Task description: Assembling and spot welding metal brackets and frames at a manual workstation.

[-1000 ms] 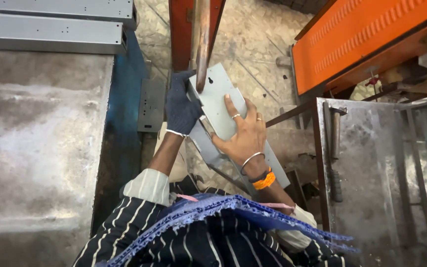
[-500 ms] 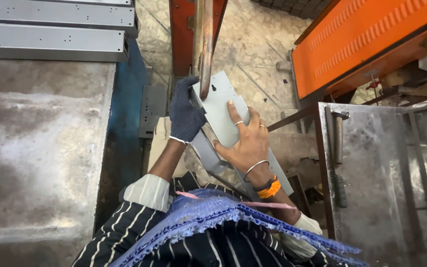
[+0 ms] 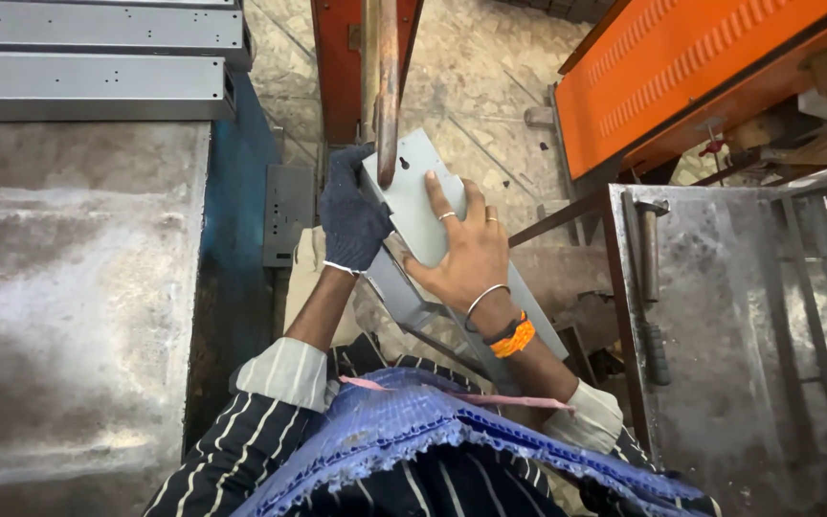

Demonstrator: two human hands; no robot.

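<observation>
A grey sheet-metal piece (image 3: 413, 196) is being gripped by the gloved left hand (image 3: 348, 213) and pressed flat by the bare right hand (image 3: 463, 251), right under a rusty lever (image 3: 387, 86). It's being crowded by the orange machine (image 3: 691, 67) and steel table (image 3: 739, 325).

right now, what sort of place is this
Most likely a sheet-metal fabrication workshop. A person presses a grey sheet-metal panel under a rusty machine arm, folded grey metal channels are stacked nearby, and an orange machine housing stands on the right.
</observation>
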